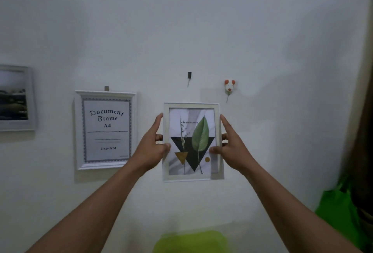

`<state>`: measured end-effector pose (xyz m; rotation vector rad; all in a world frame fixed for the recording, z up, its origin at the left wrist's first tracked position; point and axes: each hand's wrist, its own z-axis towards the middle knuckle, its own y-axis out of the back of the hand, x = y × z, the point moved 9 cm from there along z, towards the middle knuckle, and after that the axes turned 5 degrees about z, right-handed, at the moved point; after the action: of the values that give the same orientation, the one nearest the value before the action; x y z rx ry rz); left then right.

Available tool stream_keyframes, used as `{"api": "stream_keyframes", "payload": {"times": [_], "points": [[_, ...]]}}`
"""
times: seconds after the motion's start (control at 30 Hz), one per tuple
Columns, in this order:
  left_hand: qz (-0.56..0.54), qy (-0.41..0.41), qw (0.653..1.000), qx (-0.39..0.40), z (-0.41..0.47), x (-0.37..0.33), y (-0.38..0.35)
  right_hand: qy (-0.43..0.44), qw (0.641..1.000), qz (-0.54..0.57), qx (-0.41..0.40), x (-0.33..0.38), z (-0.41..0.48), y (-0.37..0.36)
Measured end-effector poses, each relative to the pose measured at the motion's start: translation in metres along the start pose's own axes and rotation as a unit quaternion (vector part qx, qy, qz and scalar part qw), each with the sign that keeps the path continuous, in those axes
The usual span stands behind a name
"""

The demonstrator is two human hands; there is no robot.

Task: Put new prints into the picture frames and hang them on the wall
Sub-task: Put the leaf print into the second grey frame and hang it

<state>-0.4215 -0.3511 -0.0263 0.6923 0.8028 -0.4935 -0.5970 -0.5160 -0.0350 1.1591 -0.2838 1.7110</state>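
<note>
A white picture frame (192, 107) with a leaf-and-triangle print is held up in front of the white wall. My left hand (151, 149) grips its left edge, thumb on the front. My right hand (232, 147) grips its right edge the same way. A small dark wall hook (189, 76) sticks out of the wall just above the frame's top edge, apart from it. To the left hangs a white frame (79, 131) holding a "Document Frame A4" sheet, from its own hook (106, 88).
A mouse-shaped hook (229, 86) is on the wall up right of the held frame. Another framed landscape picture (30, 99) hangs at the far left. Green fabric (339, 208) lies at the lower right, a yellow-green object (191, 240) below, and a brown curtain (365, 111) along the right edge.
</note>
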Motion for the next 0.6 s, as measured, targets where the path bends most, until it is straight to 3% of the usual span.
{"api": "stream_keyframes", "payload": {"times": [0.6], "points": [[0.07, -0.033, 0.994, -0.083, 0.18, 0.022, 0.004, 0.061, 0.997, -0.028, -0.031, -0.013, 0.192, 0.002]]}}
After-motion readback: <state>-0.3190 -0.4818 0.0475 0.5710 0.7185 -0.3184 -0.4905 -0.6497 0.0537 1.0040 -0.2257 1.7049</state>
